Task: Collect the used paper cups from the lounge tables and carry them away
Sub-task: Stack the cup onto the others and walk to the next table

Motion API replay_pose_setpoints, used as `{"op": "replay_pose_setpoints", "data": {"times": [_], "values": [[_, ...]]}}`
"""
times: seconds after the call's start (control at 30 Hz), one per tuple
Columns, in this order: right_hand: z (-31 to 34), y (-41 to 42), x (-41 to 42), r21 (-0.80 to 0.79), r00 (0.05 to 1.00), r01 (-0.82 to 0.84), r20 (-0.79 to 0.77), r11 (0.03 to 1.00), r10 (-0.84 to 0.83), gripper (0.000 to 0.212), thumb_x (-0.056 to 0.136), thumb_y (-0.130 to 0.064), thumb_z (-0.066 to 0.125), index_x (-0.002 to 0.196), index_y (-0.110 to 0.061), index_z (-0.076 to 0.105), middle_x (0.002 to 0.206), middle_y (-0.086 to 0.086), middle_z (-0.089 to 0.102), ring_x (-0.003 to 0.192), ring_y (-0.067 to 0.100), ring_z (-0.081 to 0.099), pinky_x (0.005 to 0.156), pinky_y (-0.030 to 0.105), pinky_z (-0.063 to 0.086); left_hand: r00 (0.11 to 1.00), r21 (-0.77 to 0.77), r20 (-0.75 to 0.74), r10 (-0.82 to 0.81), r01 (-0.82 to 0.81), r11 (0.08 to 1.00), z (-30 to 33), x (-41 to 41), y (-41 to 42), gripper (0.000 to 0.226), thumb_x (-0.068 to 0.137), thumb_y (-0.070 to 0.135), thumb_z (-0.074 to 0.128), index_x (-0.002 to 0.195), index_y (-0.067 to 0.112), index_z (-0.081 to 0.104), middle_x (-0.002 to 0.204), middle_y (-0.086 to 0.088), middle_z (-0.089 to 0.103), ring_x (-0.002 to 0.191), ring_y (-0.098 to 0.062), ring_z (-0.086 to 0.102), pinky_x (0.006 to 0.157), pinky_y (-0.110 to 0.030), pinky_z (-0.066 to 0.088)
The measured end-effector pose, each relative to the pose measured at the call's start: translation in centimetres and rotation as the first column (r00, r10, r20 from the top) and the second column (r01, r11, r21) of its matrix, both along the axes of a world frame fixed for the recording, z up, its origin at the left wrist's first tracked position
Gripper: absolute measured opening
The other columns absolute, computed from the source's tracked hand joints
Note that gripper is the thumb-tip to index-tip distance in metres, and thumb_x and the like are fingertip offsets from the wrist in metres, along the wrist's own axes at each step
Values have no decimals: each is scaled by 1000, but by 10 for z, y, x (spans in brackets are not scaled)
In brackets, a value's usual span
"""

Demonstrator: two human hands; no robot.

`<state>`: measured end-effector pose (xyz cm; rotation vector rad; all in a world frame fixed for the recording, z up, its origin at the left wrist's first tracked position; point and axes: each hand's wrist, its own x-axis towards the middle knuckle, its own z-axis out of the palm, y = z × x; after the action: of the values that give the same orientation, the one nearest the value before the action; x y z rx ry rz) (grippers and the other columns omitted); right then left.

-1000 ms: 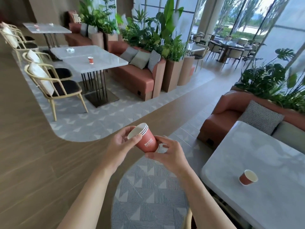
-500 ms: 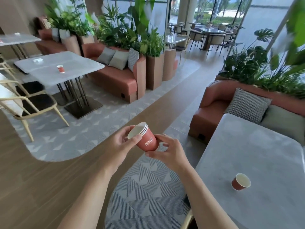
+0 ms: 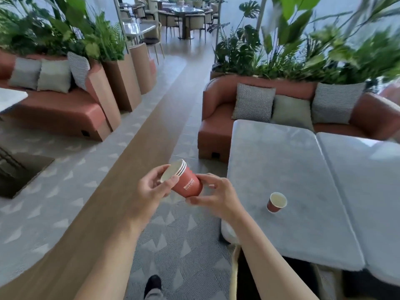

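Note:
A stack of red paper cups (image 3: 186, 182), nested with white rims showing, lies tilted in front of me at chest height. My left hand (image 3: 151, 189) grips it at the rim end, thumb over the top edge. My right hand (image 3: 216, 195) holds its base between fingers and thumb. One more red paper cup (image 3: 276, 202) stands upright on the grey marble table (image 3: 292, 169) to the right, about a hand's length from my right hand.
A terracotta sofa (image 3: 216, 118) with cushions and planters stands behind the table. A second sofa (image 3: 65, 111) and tall planters line the left. A wooden floor strip runs between carpeted areas. A chair back (image 3: 234, 269) sits by the table's near edge.
The view has swung to the right: the left table with its cup has left the frame and the right table with its cup has come closer. Both hands keep the same hold on the stack.

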<state>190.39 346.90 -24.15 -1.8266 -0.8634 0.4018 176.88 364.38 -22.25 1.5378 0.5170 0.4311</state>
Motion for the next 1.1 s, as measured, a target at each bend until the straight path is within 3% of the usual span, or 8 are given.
{"op": "replay_pose_setpoints", "data": {"times": [0.13, 0.23, 0.3, 0.53, 0.7, 0.83, 0.97, 1.1], "values": [[10, 6, 21, -31, 994, 111, 16, 993, -111, 62, 66, -46, 96, 124, -34, 77, 112, -13, 76, 107, 12, 70, 98, 39, 57, 987, -34, 28, -156, 157, 987, -2, 44, 26, 60, 77, 64, 80, 131, 39, 71, 123, -2, 76, 119, -34, 69, 105, -59, 55], [25, 24, 32, -27, 982, 182, 61, 983, -180, 56, 66, -36, 98, 118, -41, 78, 109, -15, 77, 105, 9, 69, 89, 14, 51, 972, -16, 60, -226, 227, 974, 1, 68, 51, 59, 78, 64, 78, 131, 40, 70, 123, 5, 76, 116, -26, 71, 104, -56, 57], [36, 42, 37, -31, 972, 212, 106, 977, -208, 55, 65, -32, 98, 112, -51, 76, 107, -16, 76, 103, 7, 69, 84, 6, 45, 959, -9, 82, -270, 271, 962, 6, 78, 73, 58, 79, 65, 78, 130, 40, 70, 121, 5, 77, 114, -25, 71, 104, -55, 57], [69, 118, 46, -21, 951, 253, 192, 967, -244, 57, 64, -35, 97, 107, -63, 71, 105, -18, 74, 101, 3, 68, 83, 4, 42, 937, -25, 133, -323, 329, 944, 29, 95, 155, 74, 71, 79, 81, 133, 40, 69, 124, 4, 76, 116, -16, 71, 103, -49, 57], [72, 154, 49, -47, 951, 261, 187, 964, -248, 53, 66, -39, 96, 111, -54, 74, 108, -20, 74, 106, 5, 68, 89, 14, 45, 936, -62, 148, -320, 331, 941, 28, 103, 191, 73, 69, 80, 80, 132, 44, 69, 124, 5, 76, 118, -20, 71, 101, -49, 60], [66, 171, 60, -93, 951, 273, 178, 958, -254, 54, 65, -44, 93, 116, -41, 77, 110, -18, 75, 107, 7, 68, 86, 8, 44, 938, -130, 150, -311, 331, 935, 19, 118, 206, 72, 72, 69, 81, 134, 35, 70, 123, 1, 76, 120, -26, 69, 105, -52, 57], [56, 175, 80, -112, 945, 301, 168, 947, -280, 54, 65, -35, 96, 112, -49, 75, 107, -18, 75, 103, 3, 69, 84, 4, 44, 932, -130, 131, -337, 353, 927, 8, 141, 209, 74, 74, 67, 77, 139, 33, 66, 122, -2, 76, 117, -28, 70, 103, -48, 58], [43, 174, 106, -129, 942, 319, 149, 939, -299, 53, 67, -41, 93, 115, -50, 71, 107, -20, 74, 103, 1, 68, 83, 3, 44, 924, -118, 99, -370, 380, 917, -1, 174, 208, 71, 75, 66, 76, 138, 35, 65, 120, 5, 77, 115, -17, 71, 100, -38, 59]]}}
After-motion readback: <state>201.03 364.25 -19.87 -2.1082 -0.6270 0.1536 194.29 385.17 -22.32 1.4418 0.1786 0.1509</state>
